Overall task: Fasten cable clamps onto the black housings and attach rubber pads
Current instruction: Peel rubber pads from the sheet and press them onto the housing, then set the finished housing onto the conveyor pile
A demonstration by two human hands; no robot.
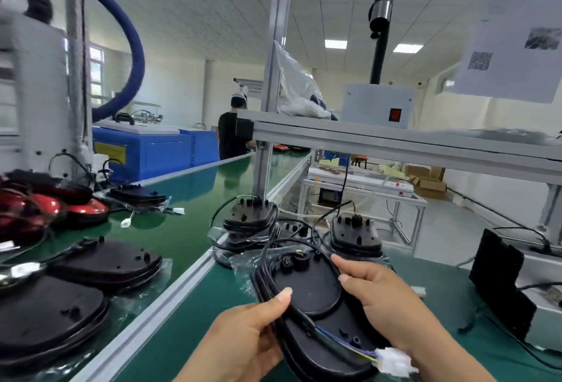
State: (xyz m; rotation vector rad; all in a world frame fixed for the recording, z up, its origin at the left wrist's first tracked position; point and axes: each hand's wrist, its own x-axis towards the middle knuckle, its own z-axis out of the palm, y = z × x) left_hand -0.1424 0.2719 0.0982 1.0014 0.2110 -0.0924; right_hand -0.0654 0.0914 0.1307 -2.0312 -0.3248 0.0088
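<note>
I hold a black oval housing (307, 290) above the green mat, tilted toward me, back side up. My left hand (243, 339) grips its left rim, thumb pressing the black cable that runs along the edge. My right hand (377, 299) grips the right rim, fingers curled over the top. Coloured wires lead to a white connector (393, 362) at the housing's near end. Two stacks of black housings (249, 220) (355, 235) with cables stand just behind. No clamp or rubber pad is plainly visible.
More black housings (103, 263) lie on the green conveyor belt (188, 217) at left, red parts (45, 208) beyond them. An aluminium rail (170, 290) separates belt and bench. A shelf beam (395, 141) hangs overhead. A black box (498, 281) sits at right. A person stands far back.
</note>
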